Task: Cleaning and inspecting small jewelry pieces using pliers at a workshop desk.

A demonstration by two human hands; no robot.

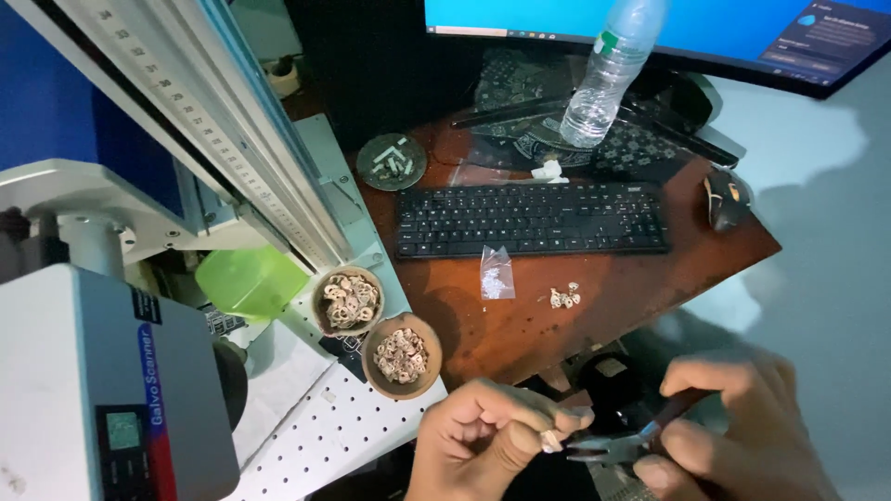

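My left hand [487,438] is low in the view and pinches a small pale ring-shaped piece [549,442] between thumb and forefinger. My right hand [733,434] grips small pliers [620,445] with dark red handles; the plier tips point left and nearly touch the pinched piece. Two small brown bowls [347,301] [402,356], filled with similar pale carved pieces, sit just left of my left hand on a white perforated plate [316,436]. A few loose pieces [563,297] and a small clear plastic bag [497,275] lie on the brown desk [594,315].
A laser marking machine [102,371] with a ruled column [204,121] fills the left. Farther back stand a black keyboard [529,219], mouse [726,199], water bottle [608,74], round ashtray [392,161] and monitor [650,28]. A green plastic container [249,280] sits beside the bowls.
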